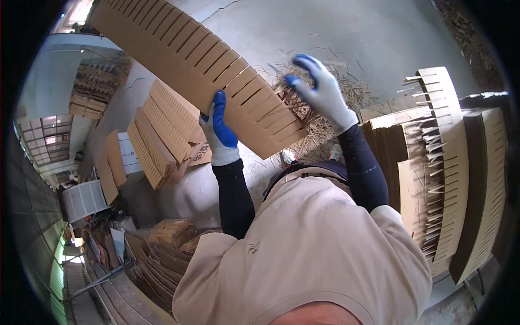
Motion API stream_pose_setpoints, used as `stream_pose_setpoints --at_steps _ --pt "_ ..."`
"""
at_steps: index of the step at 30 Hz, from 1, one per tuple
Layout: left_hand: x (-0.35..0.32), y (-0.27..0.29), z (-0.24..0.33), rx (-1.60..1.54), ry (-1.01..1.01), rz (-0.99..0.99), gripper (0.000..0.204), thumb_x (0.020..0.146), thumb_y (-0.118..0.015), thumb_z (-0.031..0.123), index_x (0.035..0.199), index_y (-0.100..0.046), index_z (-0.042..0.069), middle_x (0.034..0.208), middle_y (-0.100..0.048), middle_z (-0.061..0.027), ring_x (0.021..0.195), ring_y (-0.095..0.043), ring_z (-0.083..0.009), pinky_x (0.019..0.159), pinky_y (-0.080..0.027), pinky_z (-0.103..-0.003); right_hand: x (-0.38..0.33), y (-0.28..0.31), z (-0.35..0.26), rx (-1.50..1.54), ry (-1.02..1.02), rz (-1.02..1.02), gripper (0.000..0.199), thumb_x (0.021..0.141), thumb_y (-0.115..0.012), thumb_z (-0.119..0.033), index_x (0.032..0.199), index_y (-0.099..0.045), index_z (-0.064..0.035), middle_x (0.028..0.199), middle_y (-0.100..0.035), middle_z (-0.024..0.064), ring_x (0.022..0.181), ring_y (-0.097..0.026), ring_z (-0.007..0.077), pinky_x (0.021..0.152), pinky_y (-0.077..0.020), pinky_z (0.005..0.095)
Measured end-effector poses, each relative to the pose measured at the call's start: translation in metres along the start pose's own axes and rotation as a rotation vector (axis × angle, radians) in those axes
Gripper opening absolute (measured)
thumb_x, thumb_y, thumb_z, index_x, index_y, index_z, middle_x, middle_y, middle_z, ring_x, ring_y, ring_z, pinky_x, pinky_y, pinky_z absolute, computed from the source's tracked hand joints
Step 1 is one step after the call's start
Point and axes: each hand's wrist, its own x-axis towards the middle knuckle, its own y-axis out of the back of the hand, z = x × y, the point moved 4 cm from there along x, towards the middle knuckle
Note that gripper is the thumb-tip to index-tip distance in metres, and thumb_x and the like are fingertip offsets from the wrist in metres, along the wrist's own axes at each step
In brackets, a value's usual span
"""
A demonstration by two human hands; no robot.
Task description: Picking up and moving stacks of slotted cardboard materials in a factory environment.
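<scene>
A long slotted cardboard strip (189,73) is held up in front of me, slanting from the far left down toward the middle. My left hand (219,130), in a white glove with blue coating, grips its lower edge, with the thumb lying on the near face. Narrow slots run along the strip's upper edge. My right hand (320,89), gloved the same way, is off the strip's right end with thumb and fingers spread, slightly blurred. Beneath it lies a heap of thin cardboard scraps (319,132) on the floor by my shoes.
Slotted cardboard sheets (444,168) stand stacked at my right, with loose slivers sticking out of their edges. Another stack of slotted sheets (157,141) leans at the left. Flat cardboard (162,265) piles up at the lower left, near a white slatted box (85,200).
</scene>
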Motion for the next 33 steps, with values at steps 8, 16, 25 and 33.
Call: stream_pose_setpoints --at_steps 8,16,25,33 --pt "0.006 0.001 0.011 0.034 -0.048 0.046 0.038 0.089 -0.073 0.021 0.119 -0.063 0.000 0.109 -0.066 -0.0059 0.095 -0.063 -0.0149 0.083 -0.051 -0.028 -0.017 -0.023 0.012 0.509 -0.404 -0.414 0.049 0.092 -0.063 -0.045 0.110 -0.068 0.0007 0.092 -0.066 0.0014 0.082 -0.057 0.0080 0.074 -0.0472 0.0251" --pt "0.009 -0.006 0.010 0.035 -0.087 0.005 0.031 0.089 -0.073 0.015 0.115 -0.065 0.000 0.105 -0.066 -0.0040 0.093 -0.063 -0.0134 0.082 -0.051 -0.027 -0.018 -0.042 -0.007 0.294 -0.361 -0.317 0.035 0.083 -0.079 -0.031 0.084 -0.068 0.0023 0.065 -0.059 -0.0030 0.060 -0.053 0.0042 0.051 -0.0418 0.0238" --pt "0.001 -0.019 0.008 0.016 -0.065 -0.074 0.031 0.088 -0.071 0.008 0.116 -0.061 -0.001 0.104 -0.067 -0.0054 0.094 -0.065 -0.0123 0.085 -0.053 -0.025 0.005 -0.026 -0.061 0.445 -0.231 -0.110 0.026 0.082 -0.078 -0.017 0.092 -0.072 0.0064 0.073 -0.071 0.0040 0.067 -0.063 0.0063 0.063 -0.0521 0.0233" --pt "-0.013 -0.006 -0.012 -0.064 -0.050 -0.060 0.032 0.086 -0.069 0.002 0.115 -0.059 -0.005 0.105 -0.068 -0.0112 0.095 -0.069 -0.0201 0.088 -0.058 -0.032 0.006 -0.026 -0.059 0.565 -0.291 -0.139 0.030 0.089 -0.072 -0.019 0.107 -0.068 0.0058 0.088 -0.071 0.0038 0.077 -0.062 0.0078 0.070 -0.0511 0.0232"
